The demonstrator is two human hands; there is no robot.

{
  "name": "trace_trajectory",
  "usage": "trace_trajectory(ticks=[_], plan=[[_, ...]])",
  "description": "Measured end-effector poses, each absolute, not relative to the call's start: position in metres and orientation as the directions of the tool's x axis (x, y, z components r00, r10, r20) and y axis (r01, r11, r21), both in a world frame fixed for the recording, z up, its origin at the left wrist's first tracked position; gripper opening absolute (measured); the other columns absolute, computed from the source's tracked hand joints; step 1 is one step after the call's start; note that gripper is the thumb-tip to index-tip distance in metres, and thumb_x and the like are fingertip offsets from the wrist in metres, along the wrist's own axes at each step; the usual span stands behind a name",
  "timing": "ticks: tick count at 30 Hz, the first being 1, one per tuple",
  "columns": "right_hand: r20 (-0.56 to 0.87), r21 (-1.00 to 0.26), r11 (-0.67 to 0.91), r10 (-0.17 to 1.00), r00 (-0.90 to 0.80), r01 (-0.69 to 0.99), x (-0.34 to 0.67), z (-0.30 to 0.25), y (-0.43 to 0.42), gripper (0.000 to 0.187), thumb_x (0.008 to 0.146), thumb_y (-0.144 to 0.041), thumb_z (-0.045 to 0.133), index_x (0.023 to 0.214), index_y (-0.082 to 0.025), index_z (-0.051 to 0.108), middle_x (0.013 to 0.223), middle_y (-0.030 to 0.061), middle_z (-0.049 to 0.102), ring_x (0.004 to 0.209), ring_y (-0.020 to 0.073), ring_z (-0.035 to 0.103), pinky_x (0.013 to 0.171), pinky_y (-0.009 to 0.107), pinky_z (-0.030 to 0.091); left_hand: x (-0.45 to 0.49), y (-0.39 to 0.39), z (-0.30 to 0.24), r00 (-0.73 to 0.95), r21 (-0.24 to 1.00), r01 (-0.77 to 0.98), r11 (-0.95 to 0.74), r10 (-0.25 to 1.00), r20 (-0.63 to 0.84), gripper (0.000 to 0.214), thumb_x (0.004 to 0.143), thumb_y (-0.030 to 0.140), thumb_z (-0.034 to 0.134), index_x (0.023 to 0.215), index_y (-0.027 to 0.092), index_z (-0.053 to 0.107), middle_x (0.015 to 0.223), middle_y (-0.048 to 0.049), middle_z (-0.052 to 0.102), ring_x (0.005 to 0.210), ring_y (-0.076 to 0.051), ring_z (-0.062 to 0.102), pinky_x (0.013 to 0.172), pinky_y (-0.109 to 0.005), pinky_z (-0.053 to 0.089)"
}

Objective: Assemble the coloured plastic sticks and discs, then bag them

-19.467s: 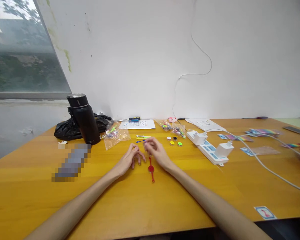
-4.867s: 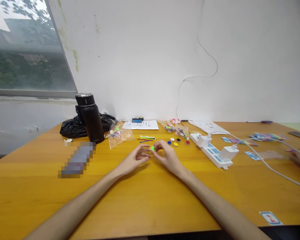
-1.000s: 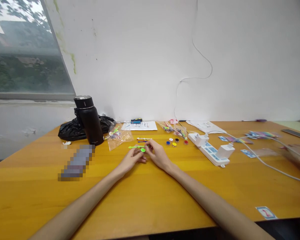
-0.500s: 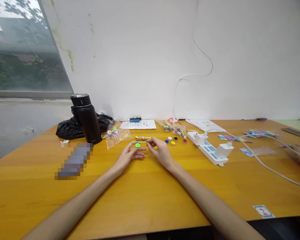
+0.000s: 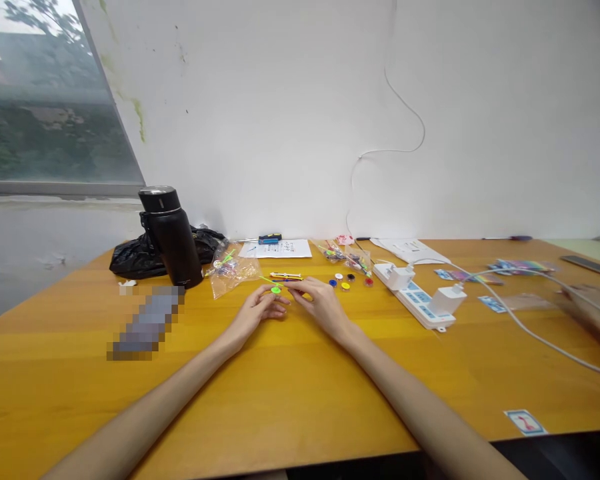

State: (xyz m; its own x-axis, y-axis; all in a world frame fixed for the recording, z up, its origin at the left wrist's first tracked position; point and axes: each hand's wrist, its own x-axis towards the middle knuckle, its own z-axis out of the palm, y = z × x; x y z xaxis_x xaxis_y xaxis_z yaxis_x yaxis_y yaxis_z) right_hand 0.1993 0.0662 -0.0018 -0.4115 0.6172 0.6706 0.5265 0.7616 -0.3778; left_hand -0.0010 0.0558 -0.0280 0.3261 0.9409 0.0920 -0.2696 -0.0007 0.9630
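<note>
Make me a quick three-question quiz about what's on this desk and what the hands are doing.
1. True or false: the black flask stands upright.
2. Which lies nearest the left hand? A) green disc B) power strip C) black bag
3. Fill in: the right hand reaches toward thin coloured ____ on the table.

Key: 1 true; 2 A; 3 sticks.

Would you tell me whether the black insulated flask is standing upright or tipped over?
Upright: the black insulated flask stands on its base on the wooden table, lid on top.
</note>
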Motion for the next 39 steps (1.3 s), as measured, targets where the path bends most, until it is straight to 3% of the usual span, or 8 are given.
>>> trace_trajectory(ticks=[4, 9, 19, 27, 39], plan=[[0.633, -0.252, 0.750, 0.606, -0.482, 0.612, 0.199, -0.002, 0.066, 0.023, 0.094, -0.018, 0.060, 0.113, -0.021, 0.072, 0.101, 0.0064, 0.077, 0.091, 0.0205, 0.069, 0.080, 0.030, 0.052, -0.001, 0.058, -0.030, 0.323, 0.960, -0.281, 0.014, 0.943, 0.081, 0.038, 0.084, 0.046, 0.070, 0.104, 0.016, 0.057, 0.096, -0.0101, 0.073, 0.079, -0.017, 0.070, 0.083, -0.035, 0.056], [0.592, -0.182, 0.739, 0.609, -0.528, 0.648, 0.198, 0.001, 0.064, 0.021, 0.095, -0.018, 0.058, 0.112, -0.021, 0.071, 0.100, 0.0066, 0.075, 0.092, 0.0202, 0.068, 0.080, 0.029, 0.051, 0.001, 0.057, -0.030, 0.324, 0.960, -0.279, -0.004, 0.941, 0.098, 0.038, 0.082, 0.048, 0.071, 0.099, 0.016, 0.057, 0.089, -0.0073, 0.071, 0.076, -0.015, 0.068, 0.079, -0.031, 0.056], [0.542, -0.194, 0.812, 0.556, -0.630, 0.550, 0.206, 0.006, 0.065, 0.024, 0.092, -0.012, 0.058, 0.110, -0.021, 0.071, 0.096, 0.0065, 0.072, 0.087, 0.0181, 0.066, 0.078, 0.028, 0.050, 0.002, 0.057, -0.036, 0.328, 0.983, -0.166, -0.084, 0.935, 0.135, 0.042, 0.083, 0.054, 0.067, 0.097, 0.016, 0.055, 0.087, -0.0079, 0.071, 0.073, -0.017, 0.068, 0.074, -0.033, 0.056], [0.517, -0.137, 0.827, 0.530, -0.673, 0.546, 0.205, 0.011, 0.061, 0.018, 0.094, -0.018, 0.059, 0.108, -0.019, 0.071, 0.089, 0.0070, 0.067, 0.086, 0.0184, 0.062, 0.077, 0.027, 0.048, 0.005, 0.052, -0.028, 0.289, 0.986, -0.158, -0.052, 0.952, 0.096, 0.043, 0.085, 0.054, 0.062, 0.099, 0.014, 0.057, 0.082, -0.0066, 0.069, 0.070, -0.018, 0.069, 0.073, -0.035, 0.057], [0.538, -0.192, 0.825, 0.541, -0.646, 0.531, 0.197, 0.011, 0.053, 0.014, 0.097, -0.023, 0.054, 0.104, -0.022, 0.066, 0.094, 0.0063, 0.068, 0.090, 0.0195, 0.062, 0.080, 0.030, 0.049, 0.001, 0.059, -0.034, 0.249, 0.978, -0.174, -0.119, 0.955, 0.161, 0.040, 0.085, 0.049, 0.066, 0.104, 0.015, 0.061, 0.072, -0.0010, 0.064, 0.062, -0.013, 0.062, 0.061, -0.025, 0.052]])
